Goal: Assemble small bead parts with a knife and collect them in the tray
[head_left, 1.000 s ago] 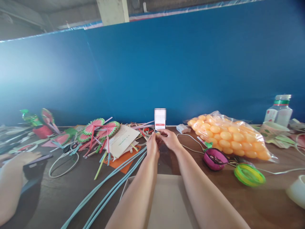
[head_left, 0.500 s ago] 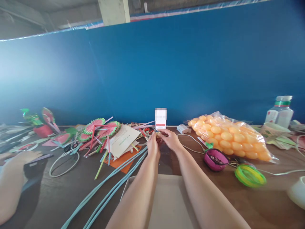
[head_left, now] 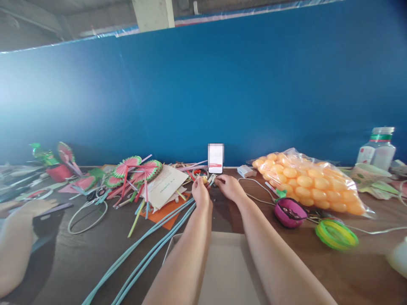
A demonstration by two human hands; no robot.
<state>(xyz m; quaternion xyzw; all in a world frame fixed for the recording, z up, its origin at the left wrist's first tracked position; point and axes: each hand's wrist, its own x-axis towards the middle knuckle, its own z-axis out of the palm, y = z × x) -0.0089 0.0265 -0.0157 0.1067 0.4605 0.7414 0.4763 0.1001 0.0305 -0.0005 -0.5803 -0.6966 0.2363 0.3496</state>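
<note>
Both my arms reach forward over the brown table [head_left: 79,254]. My left hand [head_left: 201,191] and my right hand [head_left: 229,187] meet close together just in front of a small white and red card [head_left: 215,158] that stands upright. Each hand has its fingers pinched on a small yellowish and metal piece [head_left: 208,179] held between them; it is too small to name. A pale flat board [head_left: 227,271] lies under my forearms.
Pink and green paper fans [head_left: 136,169], coloured sticks and a paper sheet [head_left: 165,185] lie left. Light blue tubes [head_left: 149,248] run diagonally. A bag of orange balls [head_left: 313,182], a magenta bowl [head_left: 289,213], green rings [head_left: 337,234] and a bottle [head_left: 377,148] sit right. Another person's arm [head_left: 15,245] is at far left.
My hands have drawn slightly apart, so the small piece between the fingertips shows more. The view has shifted a little.
</note>
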